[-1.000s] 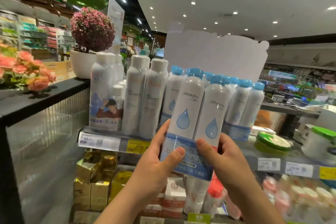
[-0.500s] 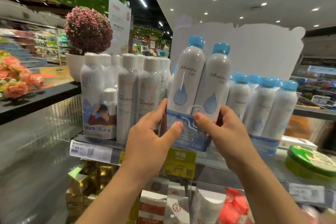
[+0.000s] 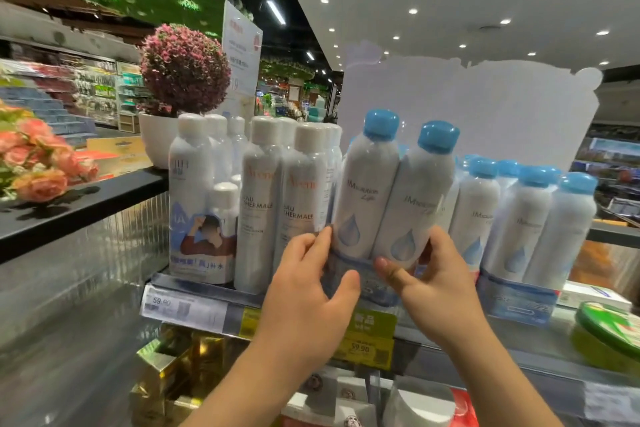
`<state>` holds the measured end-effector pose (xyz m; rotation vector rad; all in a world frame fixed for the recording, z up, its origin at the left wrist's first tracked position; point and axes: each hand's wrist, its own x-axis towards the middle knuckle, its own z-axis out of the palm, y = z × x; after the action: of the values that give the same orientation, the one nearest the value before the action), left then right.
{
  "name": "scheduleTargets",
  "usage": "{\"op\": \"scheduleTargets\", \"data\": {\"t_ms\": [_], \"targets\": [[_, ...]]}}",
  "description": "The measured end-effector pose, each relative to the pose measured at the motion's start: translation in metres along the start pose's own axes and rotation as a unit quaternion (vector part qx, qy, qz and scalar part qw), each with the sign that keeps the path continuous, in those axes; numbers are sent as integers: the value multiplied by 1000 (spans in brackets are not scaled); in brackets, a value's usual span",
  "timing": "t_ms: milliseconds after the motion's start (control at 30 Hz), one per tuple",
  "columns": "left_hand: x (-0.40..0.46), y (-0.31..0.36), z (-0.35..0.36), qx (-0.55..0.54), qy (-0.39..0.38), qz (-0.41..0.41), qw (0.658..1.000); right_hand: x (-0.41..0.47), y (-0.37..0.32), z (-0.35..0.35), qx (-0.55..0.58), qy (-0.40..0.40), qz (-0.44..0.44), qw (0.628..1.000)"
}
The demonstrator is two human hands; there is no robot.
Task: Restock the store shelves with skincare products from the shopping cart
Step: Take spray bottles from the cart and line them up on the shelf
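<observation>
A shrink-wrapped twin pack of white spray bottles (image 3: 391,194) with blue caps and water-drop marks stands upright at the front of the glass shelf (image 3: 540,347). My left hand (image 3: 311,291) grips its lower left side, thumb across the blue band. My right hand (image 3: 433,277) grips the lower right side, thumb on the front. To its right stand more blue-capped twin packs (image 3: 526,218). To its left stand white-capped thermal water sprays (image 3: 277,204).
A boxed spray set with a printed figure (image 3: 202,218) stands at the shelf's left end. A green round tin (image 3: 609,326) lies at the right. Price tags (image 3: 370,336) hang along the shelf edge. Gold boxes (image 3: 173,378) sit below. Flowers (image 3: 38,163) and a potted bush (image 3: 183,69) stand on the black counter.
Both hands have lifted the twin pack from below shelf level up onto the shelf and set it between the white-capped sprays and the other blue-capped packs.
</observation>
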<state>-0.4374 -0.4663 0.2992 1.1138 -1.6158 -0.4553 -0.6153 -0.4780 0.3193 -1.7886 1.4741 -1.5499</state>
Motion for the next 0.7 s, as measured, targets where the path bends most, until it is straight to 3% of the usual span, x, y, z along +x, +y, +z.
{"op": "scheduleTargets", "data": {"t_ms": [700], "targets": [[-8, -1, 5, 28, -46, -5, 999, -1, 31, 7, -64, -47, 26, 996]]}}
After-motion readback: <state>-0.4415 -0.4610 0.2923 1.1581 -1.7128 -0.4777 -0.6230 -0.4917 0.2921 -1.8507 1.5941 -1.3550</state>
